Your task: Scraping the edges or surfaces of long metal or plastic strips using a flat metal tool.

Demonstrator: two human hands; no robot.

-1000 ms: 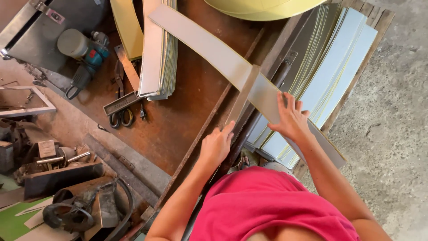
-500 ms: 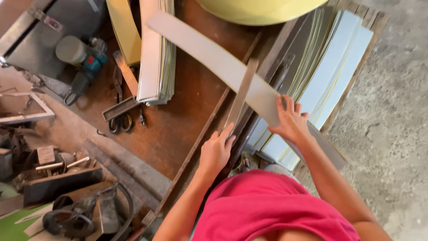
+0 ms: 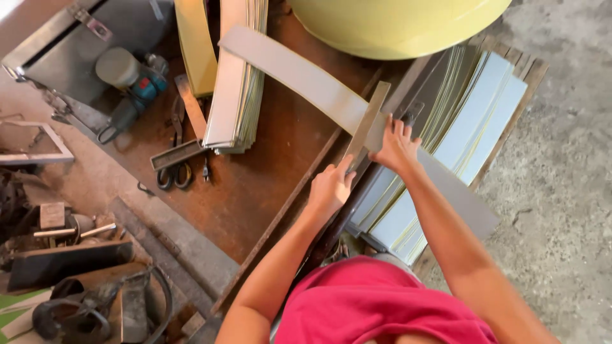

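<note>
Pressing down on a long grey metal strip [image 3: 299, 73], the right hand [image 3: 396, 145] lies flat with its fingers [image 3: 403, 129] spread wide over the spot where a narrow flat bar [image 3: 368, 123] crosses the strip at an angle. The left hand [image 3: 329, 186] sits just below that crossing, its fingers curled around the lower end of the bar, thumb up against it. Taking the strip as the landmark: it runs diagonally from the upper left, over the rusty brown table [image 3: 255, 191], across the raised table edge and out past the right hand toward the lower right. Beyond its upper end stands a stack of pale sheets [image 3: 233, 83], with a yellow strip [image 3: 194, 44] beside that and a blue power tool [image 3: 131, 95] further left. Under its lower half lies a fanned pile of light blue-grey sheets [image 3: 472, 121] resting on a wooden pallet [image 3: 526, 64], and above its middle curves a large yellow rounded form [image 3: 395, 25]. To my eye the main risk is slippage: the strip overhangs the table edge and is held only by a flat palm, so uneven pressure could let it pivot or the bar skate off line. The strip's thin edges lie close to the bare fingertips, and a sudden shift could cut them.
</note>
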